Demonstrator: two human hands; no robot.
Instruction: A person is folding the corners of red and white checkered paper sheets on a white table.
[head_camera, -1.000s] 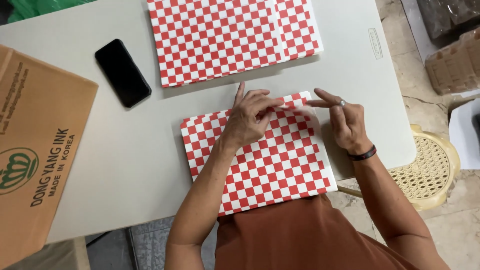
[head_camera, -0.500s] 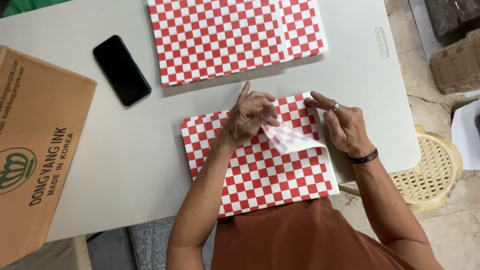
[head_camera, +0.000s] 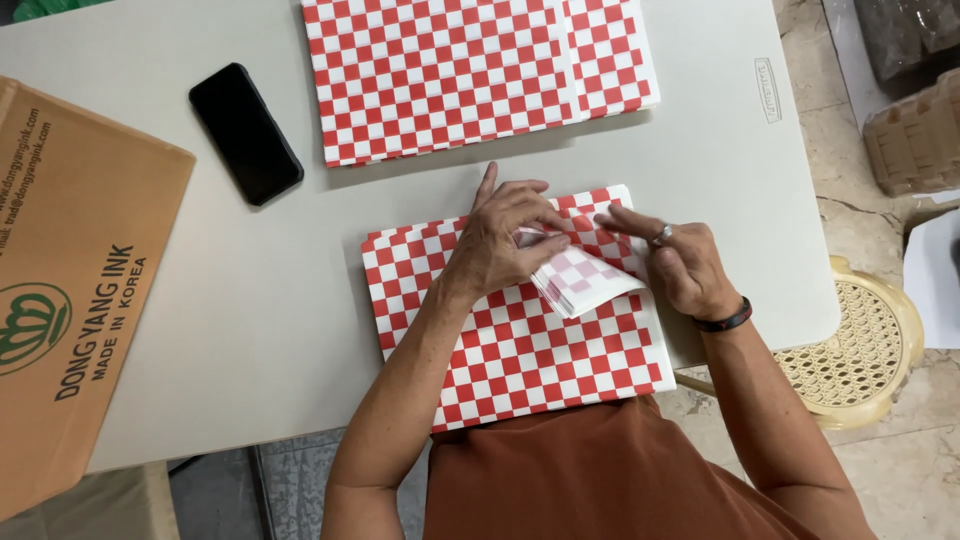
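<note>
A stack of red-and-white checkered paper sheets (head_camera: 520, 350) lies at the table's near edge in front of me. My left hand (head_camera: 500, 240) rests on its upper middle, thumb and fingers pinching the lifted corner (head_camera: 585, 280) of several top sheets, which is folded back and shows its pale underside. My right hand (head_camera: 680, 262), with a ring and a dark wristband, lies on the stack's upper right, its fingers flat and pointing left beside the fold.
A second, larger checkered stack (head_camera: 470, 70) lies at the far edge of the grey table (head_camera: 250, 330). A black phone (head_camera: 245, 133) lies left of it. A brown cardboard box (head_camera: 70, 280) fills the left side. A yellow woven stool (head_camera: 860, 350) stands at right.
The top right corner of the near stack, flat a second ago, has been peeled up and folded back toward me. My left hand has taken hold of it.
</note>
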